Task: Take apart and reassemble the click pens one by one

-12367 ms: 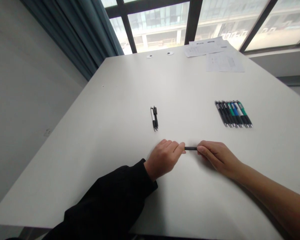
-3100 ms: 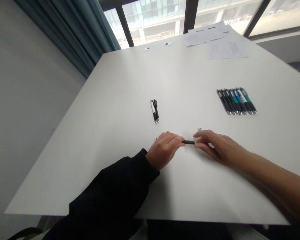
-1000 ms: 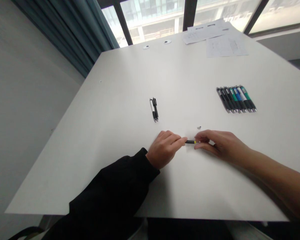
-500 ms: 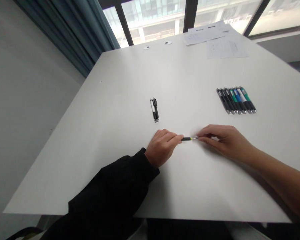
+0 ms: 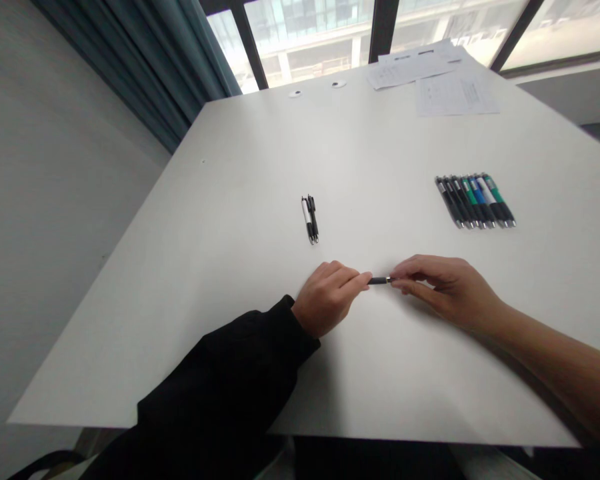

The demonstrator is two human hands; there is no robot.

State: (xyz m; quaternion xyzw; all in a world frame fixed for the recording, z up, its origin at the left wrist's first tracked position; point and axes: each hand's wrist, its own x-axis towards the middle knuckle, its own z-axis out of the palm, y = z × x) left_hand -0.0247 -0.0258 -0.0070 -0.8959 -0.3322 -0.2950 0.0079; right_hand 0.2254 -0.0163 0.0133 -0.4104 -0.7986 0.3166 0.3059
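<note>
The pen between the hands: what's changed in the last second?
The small silver piece lay loose on the table; the right hand has picked it up, it seems, and brought it nearer the camera, to the end of the pen. The left hand still grips the pen; the pair of pens and the row of pens stay put.

A head-worn camera faces down across the table [image 5: 230, 220] toward the window [image 5: 310, 37].
</note>
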